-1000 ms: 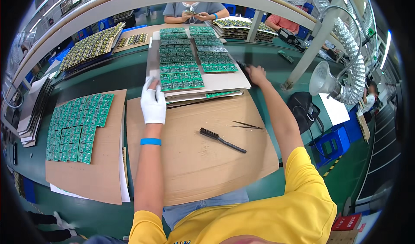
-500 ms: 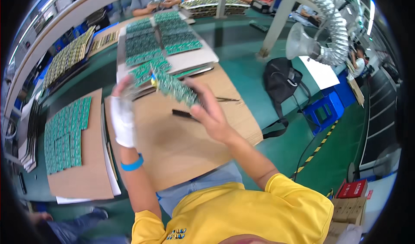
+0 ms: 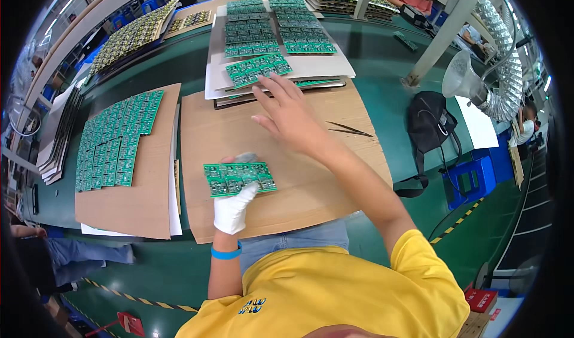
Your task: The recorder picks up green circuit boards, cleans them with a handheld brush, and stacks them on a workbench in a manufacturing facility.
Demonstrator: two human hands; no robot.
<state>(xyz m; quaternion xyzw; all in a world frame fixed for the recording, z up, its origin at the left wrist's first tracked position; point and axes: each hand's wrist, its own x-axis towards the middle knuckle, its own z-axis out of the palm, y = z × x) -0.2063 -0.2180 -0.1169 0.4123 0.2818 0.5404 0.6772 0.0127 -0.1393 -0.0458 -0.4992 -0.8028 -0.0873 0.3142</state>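
A green circuit board panel (image 3: 240,179) lies in my left hand (image 3: 232,211), which wears a white glove. The gloved thumb rests on the panel's near edge, while the other fingers are mostly hidden beneath it. Farther off, my bare right hand (image 3: 293,113) is stretched out with its fingers apart and nothing in them. Its fingertips come close to the near edge of a slanted circuit board panel (image 3: 258,70); whether they touch it I cannot tell. That panel lies on a pale sheet (image 3: 326,69), in front of two columns of similar boards (image 3: 248,30).
Brown cardboard (image 3: 305,200) covers the bench before me, with dark tweezers (image 3: 350,128) on its right. More boards (image 3: 116,140) lie on cardboard at left. A black backpack (image 3: 429,119), a blue stool (image 3: 472,179) and a silver duct (image 3: 508,81) are at right. People sit across the bench.
The panel that was tilted up between both hands is now lower and nearer, in my left hand alone. My right hand has moved away to the slanted panel. The view has shifted.
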